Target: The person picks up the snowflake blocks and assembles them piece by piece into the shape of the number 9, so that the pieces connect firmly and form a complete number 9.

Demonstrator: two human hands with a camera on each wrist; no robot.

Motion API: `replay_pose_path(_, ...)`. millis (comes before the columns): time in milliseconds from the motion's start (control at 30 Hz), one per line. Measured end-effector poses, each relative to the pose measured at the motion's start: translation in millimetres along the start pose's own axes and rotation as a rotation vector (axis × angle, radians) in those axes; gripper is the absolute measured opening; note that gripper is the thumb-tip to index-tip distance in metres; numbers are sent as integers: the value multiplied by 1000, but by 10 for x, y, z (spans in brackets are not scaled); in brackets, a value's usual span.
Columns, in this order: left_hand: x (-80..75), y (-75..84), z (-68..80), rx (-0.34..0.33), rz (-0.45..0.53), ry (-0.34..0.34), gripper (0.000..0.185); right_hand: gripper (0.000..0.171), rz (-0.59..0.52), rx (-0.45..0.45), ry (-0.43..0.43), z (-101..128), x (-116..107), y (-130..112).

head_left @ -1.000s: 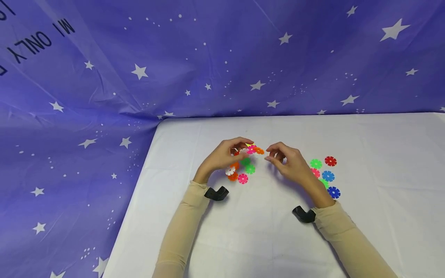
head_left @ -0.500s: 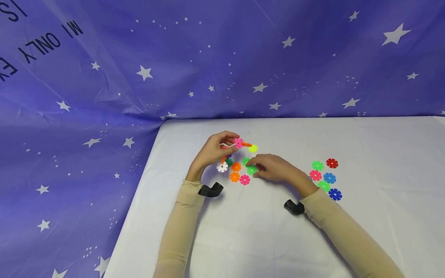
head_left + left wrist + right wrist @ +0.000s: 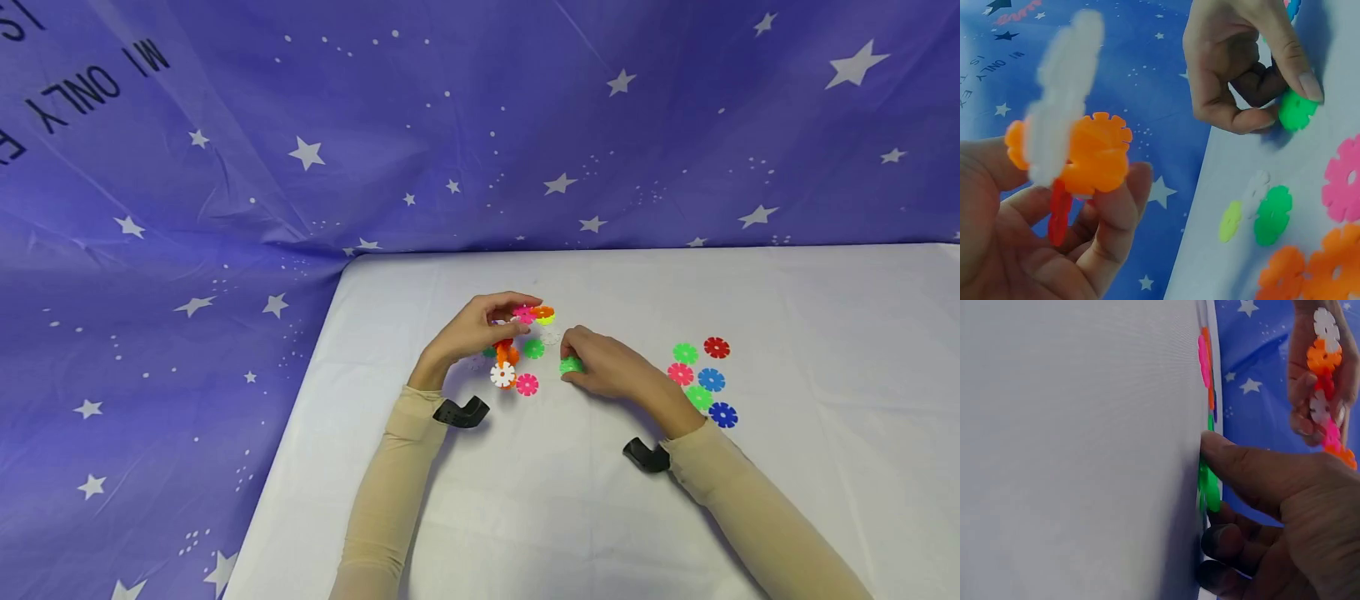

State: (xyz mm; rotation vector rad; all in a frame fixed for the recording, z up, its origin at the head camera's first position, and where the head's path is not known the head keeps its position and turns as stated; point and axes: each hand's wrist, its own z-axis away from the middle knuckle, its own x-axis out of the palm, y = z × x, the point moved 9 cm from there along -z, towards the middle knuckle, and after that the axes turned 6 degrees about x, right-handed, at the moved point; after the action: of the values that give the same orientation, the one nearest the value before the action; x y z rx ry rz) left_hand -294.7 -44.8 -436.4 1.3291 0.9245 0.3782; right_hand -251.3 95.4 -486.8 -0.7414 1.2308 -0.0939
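right hand [image 3: 607, 371] fingers pinch a green disc [image 3: 572, 365] at the white table [image 3: 750, 500], centre of the surface. left hand [image 3: 476, 329] fingers curl round a chain of joined discs [image 3: 517, 333], orange, white, pink, red, lifted just left of it. loose discs [image 3: 529, 367] lie under that chain; another cluster [image 3: 701, 379] lies right of the right hand.

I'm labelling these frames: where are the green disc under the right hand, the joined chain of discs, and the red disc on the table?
green disc [image 3: 1297, 111], left wrist view, its face.
chain of discs [image 3: 1094, 153], left wrist view, orange disc's face.
red disc [image 3: 716, 347], head view, its centre.
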Motion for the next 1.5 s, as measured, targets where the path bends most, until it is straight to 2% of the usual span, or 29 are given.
replay_pose_path(133,56,-52,-13,-32,39,-16,39,22,-87,43,42,56,-52,126)
replay_pose_path(267,94,-76,-33,-39,65,-6,34,10,-103,63,134,109,-153,234)
replay_pose_path(333,123,-75,-42,-41,81,-6,31,8,-158,69,180,136,-226,261)
replay_pose_path(433,171,-82,-50,-57,103,-14,25,14,-375,89,213,171,-331,284)
replay_pose_path(533,212,-84,-56,-64,120,-21,23,26,-621,97,182,190,-385,259)
replay_pose_path(600,230,-79,-66,-59,128,-17,21,32,-708,90,144,198,-397,222)
replay_pose_path(733,262,-76,-91,-40,107,-15,17,40,-739,50,109,191,-397,178)
replay_pose_path(967,314,-74,-84,-37,81,-27,16,37,-738,18,192,218,-451,208)
replay_pose_path(1100,344,-67,-90,-37,77,-35,16,36,-754,6,202,231,-453,227)
replay_pose_path(1500,334,-24,-111,-4,33,-3,13,39,-867,49,187,240,-407,291)
